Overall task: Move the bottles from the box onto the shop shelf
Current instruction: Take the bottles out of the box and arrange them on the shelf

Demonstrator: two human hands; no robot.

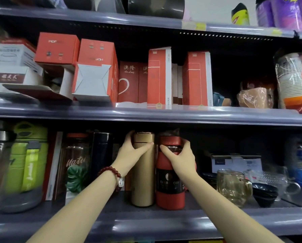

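A gold bottle (143,179) and a red bottle (169,193) with a black label stand upright side by side on the lower shelf (164,220). My left hand (131,151), with a red bead bracelet on its wrist, wraps around the gold bottle's upper part. My right hand (180,156) grips the red bottle just below its cap. Both bottles rest on the shelf board. The box they came from is out of view.
Left of the gold bottle stand a dark flask (102,155), a clear bottle with a leaf print (76,165) and a green bottle (30,158). To the right are a glass mug (234,187), dark bowls (265,194) and a carton. Red cartons (160,78) fill the shelf above.
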